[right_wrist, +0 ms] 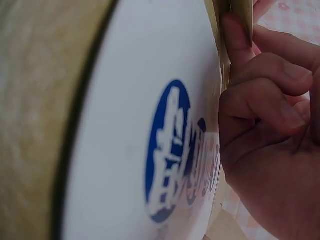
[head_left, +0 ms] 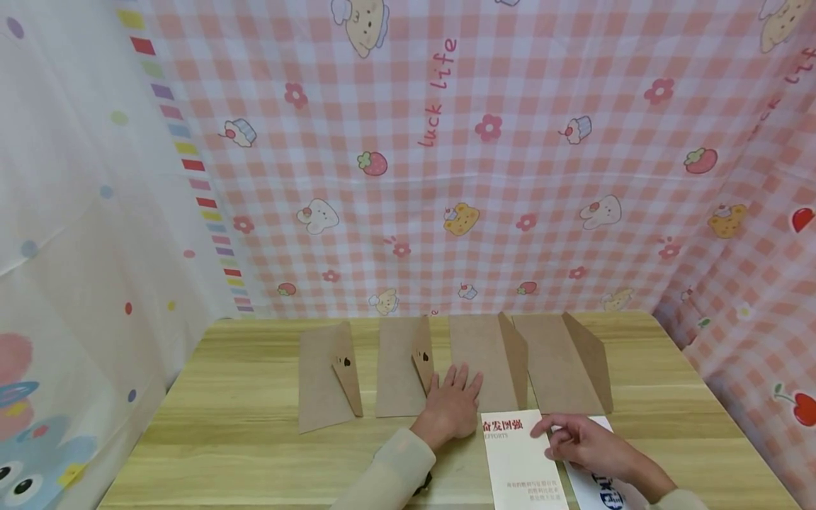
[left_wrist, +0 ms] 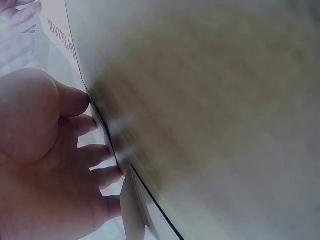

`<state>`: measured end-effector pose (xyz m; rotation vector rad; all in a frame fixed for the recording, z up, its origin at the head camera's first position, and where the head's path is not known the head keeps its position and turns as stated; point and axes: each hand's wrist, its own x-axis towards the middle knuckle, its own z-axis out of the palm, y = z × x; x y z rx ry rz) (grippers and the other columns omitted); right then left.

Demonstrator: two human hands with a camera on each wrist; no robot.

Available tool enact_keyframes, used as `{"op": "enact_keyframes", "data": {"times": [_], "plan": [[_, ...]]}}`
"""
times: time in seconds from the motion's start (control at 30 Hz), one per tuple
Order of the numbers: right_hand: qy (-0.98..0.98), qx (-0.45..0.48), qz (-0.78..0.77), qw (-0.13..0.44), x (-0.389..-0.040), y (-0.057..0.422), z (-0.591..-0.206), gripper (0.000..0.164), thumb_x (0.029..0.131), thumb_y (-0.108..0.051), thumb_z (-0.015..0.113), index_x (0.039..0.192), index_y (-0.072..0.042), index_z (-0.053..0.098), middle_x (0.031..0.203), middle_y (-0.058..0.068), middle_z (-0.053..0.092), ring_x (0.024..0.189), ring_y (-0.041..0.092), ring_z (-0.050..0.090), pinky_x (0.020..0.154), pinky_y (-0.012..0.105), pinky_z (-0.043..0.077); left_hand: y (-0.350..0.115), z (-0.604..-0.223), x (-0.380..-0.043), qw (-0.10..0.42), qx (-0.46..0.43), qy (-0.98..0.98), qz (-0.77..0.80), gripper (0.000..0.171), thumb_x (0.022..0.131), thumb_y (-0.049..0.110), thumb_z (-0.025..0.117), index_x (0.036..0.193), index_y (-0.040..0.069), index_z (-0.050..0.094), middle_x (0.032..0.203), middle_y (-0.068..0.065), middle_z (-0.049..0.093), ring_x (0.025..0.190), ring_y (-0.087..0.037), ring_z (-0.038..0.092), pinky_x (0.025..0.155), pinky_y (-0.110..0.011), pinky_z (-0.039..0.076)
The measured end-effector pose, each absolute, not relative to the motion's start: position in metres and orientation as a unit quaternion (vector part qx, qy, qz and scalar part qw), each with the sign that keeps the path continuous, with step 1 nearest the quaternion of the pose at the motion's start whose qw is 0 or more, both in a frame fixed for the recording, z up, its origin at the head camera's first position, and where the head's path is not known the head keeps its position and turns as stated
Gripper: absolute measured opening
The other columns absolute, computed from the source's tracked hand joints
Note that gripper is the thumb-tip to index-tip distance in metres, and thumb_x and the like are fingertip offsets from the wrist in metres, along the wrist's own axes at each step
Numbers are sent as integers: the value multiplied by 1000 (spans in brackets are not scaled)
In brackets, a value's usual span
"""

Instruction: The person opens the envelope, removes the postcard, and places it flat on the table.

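My right hand [head_left: 589, 443] pinches the upper right edge of a cream card [head_left: 519, 453] with red and grey Chinese print; its other fingers are curled in. In the right wrist view the card's edge [right_wrist: 242, 17] sits between thumb and forefinger. Beneath that hand lies a white card [head_left: 586, 471] with dark blue lettering. My left hand [head_left: 451, 407], palm down with fingers spread, rests at the gap between the second brown envelope [head_left: 398, 368] and the third brown envelope [head_left: 478, 358]. Its fingertips reach the tabletop in the left wrist view.
More brown envelopes stand in the row: one at the left end [head_left: 321, 379] and one at the right end [head_left: 554, 361], flaps lifted to their right. The wooden table [head_left: 255, 460] meets a pink checked curtain [head_left: 414, 177] behind and a white curtain [head_left: 76, 198] at left.
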<state>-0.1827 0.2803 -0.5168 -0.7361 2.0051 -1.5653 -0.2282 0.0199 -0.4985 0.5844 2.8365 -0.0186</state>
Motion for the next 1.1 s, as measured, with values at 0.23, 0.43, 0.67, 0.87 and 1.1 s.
{"op": "enact_keyframes", "data": {"times": [0.23,0.43,0.67,0.87,1.1], "plan": [[727,-281,-577,246,-184,281,-521,25,94,4,57,118,9,55,69,29,46,49,-4,37,39,17,24,20,-497,-228,123,202,972,-8,52,107,34,34,158,29,26,165,-1,21,152,-22,20,120,-50,22],[725,-283,-576,250,-184,279,-518,26,93,5,57,118,10,54,67,26,45,50,-4,37,39,17,24,20,-498,-227,121,201,972,-6,52,107,34,33,158,29,26,165,-1,20,152,-22,19,120,-50,22],[726,-275,-572,266,-185,279,-515,28,93,4,58,119,10,53,69,-3,52,49,-4,37,39,17,25,20,-498,-227,117,201,973,-6,52,107,33,34,158,28,27,165,-1,22,152,-22,20,120,-49,23],[724,-278,-569,275,-186,279,-515,30,93,2,59,122,10,53,69,-9,49,49,-4,37,40,16,26,20,-498,-227,119,200,973,-5,52,107,33,34,158,28,27,165,-1,21,152,-22,20,120,-50,22],[744,-274,-547,270,-187,279,-513,32,93,-1,62,124,6,56,66,-10,48,48,-3,36,41,16,27,20,-500,-228,116,199,973,-7,52,107,34,35,158,29,27,165,0,22,151,-22,21,119,-50,23]]}}
